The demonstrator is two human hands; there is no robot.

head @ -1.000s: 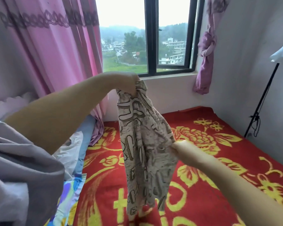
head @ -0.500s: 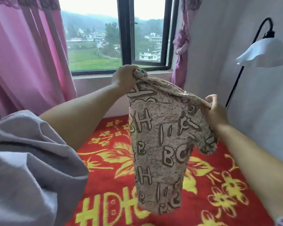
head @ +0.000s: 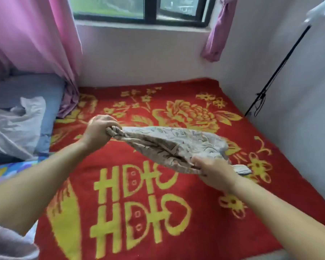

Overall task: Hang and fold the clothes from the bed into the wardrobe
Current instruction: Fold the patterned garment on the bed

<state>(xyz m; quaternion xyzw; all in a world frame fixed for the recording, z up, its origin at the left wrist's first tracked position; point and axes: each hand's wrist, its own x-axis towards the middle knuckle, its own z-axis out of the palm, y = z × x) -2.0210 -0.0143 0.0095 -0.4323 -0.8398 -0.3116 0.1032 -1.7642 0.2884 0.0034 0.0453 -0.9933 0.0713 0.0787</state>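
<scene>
A beige patterned garment (head: 174, 145) is stretched between my two hands, low over the red and yellow blanket (head: 143, 203) on the bed. My left hand (head: 99, 131) grips one bunched end of it at the upper left. At the lower right, my right hand (head: 214, 170) grips the other end, and a small tail of cloth pokes out past it. The garment lies nearly flat, seen edge on, and I cannot tell whether it touches the blanket. The wardrobe is out of view.
A crumpled white cloth (head: 17, 126) and blue bedding (head: 49, 94) lie at the bed's left side under a pink curtain (head: 36, 40). A black lamp stand (head: 274, 72) leans by the right wall. The window (head: 150, 8) is at the far side.
Both hands came down from window height to just above the blanket, bringing the garment from hanging upright to nearly flat. My view tilted downward.
</scene>
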